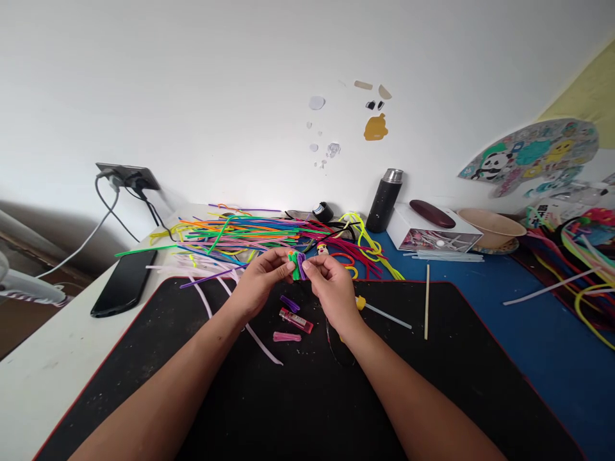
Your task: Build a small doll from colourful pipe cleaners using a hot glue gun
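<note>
Over a black mat (pixel 269 410), the left hand (pixel 264 278) and right hand (pixel 334 285) pinch a green-and-purple bundle (pixel 298 265) between them; below lie a red lighter (pixel 296 320) and pink bundle (pixel 287 337), with pipe cleaners (pixel 250 234) heaped beyond.

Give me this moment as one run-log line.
left hand: pinches green-and-purple bundle, green side | right hand: pinches purple side | black mat: red lighter between purple piece and pink piece
</note>
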Demonstrator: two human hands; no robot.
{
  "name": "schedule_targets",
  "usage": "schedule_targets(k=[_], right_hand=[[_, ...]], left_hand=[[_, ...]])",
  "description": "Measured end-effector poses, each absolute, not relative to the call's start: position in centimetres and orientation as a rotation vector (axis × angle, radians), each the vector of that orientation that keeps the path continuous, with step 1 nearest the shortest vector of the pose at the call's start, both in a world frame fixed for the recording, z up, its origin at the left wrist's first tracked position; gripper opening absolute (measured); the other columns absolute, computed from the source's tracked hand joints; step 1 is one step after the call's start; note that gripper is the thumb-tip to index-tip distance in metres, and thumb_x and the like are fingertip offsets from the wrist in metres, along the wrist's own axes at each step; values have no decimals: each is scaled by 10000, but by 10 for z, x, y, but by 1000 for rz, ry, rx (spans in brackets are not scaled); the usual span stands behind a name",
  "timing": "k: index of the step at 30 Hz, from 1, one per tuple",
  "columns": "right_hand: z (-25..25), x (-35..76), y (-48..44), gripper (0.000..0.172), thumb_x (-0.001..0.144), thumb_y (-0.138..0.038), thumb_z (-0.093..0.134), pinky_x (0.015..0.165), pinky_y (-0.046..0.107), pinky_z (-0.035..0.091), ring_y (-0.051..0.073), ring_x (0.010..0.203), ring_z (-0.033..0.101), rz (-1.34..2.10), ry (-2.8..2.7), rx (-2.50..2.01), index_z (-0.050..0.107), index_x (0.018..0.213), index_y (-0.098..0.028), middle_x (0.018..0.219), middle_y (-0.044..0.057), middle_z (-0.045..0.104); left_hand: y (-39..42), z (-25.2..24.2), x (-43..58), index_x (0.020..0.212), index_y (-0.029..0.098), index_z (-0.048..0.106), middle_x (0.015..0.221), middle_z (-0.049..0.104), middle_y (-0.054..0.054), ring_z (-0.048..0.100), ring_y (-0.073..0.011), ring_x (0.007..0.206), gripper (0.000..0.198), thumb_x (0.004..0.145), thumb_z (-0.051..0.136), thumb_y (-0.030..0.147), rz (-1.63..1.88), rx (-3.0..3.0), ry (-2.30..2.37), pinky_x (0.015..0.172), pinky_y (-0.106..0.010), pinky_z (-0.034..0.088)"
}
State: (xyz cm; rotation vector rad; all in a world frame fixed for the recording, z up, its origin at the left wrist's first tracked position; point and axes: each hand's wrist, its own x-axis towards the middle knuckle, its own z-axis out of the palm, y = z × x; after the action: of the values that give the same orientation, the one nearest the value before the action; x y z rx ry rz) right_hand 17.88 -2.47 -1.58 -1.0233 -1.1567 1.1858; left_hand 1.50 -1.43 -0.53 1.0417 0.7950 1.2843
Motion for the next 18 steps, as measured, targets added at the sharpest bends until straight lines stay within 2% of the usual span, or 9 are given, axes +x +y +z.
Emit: schedule_targets(k=[10, 18], right_hand=[[-19, 177, -25, 323, 841, -503, 792, 458, 252, 267, 111, 500, 355, 1109, -1154, -1047, 644, 877, -218, 606, -73, 460], [-19, 176, -27, 323, 860, -506, 789, 453, 240, 258, 104, 491, 350, 1123, -1157, -1019, 641, 874, -219, 585, -80, 455]], left_hand=[[-16, -6, 17, 924, 187, 794, 827, 700, -10, 611, -131, 690, 385, 662, 1001, 377, 1290, 1042, 796, 654, -255, 522], [-18, -7, 21, 924, 185, 779, 837, 702, -14, 607, -137, 711, 376, 681, 989, 379, 1328, 1076, 821, 653, -253, 523]])
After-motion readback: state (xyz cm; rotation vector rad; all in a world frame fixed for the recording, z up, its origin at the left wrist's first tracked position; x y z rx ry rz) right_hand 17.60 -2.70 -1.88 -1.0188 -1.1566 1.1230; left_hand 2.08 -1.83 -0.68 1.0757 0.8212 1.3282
